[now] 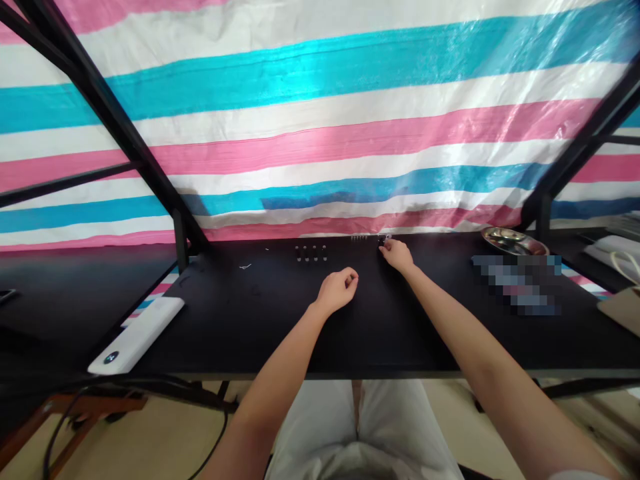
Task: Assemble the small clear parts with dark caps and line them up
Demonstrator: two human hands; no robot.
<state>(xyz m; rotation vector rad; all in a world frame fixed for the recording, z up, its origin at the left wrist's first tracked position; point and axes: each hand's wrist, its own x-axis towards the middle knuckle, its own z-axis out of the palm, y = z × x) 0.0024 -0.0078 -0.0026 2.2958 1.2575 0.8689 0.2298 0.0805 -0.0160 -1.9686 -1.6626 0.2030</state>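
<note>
My left hand (pixel 339 291) rests low over the middle of the black table with its fingers curled inward; whether anything is inside them is hidden. Farther back and to the right, my right hand (pixel 399 255) has thumb and fingers closed together beside a small cluster of dark and silvery parts (pixel 384 238). What those fingertips hold, if anything, is too small to make out. Several short dark rods with silvery ends (pixel 315 253) stand in a row left of my hands. Along the back edge is a line of tiny silvery pieces (pixel 359 238).
A shiny metal dish (pixel 515 243) sits at the back right, near a blurred-out patch (pixel 520 283). On the left lies a long white device (pixel 137 337). A thin white scrap (pixel 245 267) is on the black table (pixel 225 333). Black frame bars and a striped sheet (pixel 320 133) rise behind.
</note>
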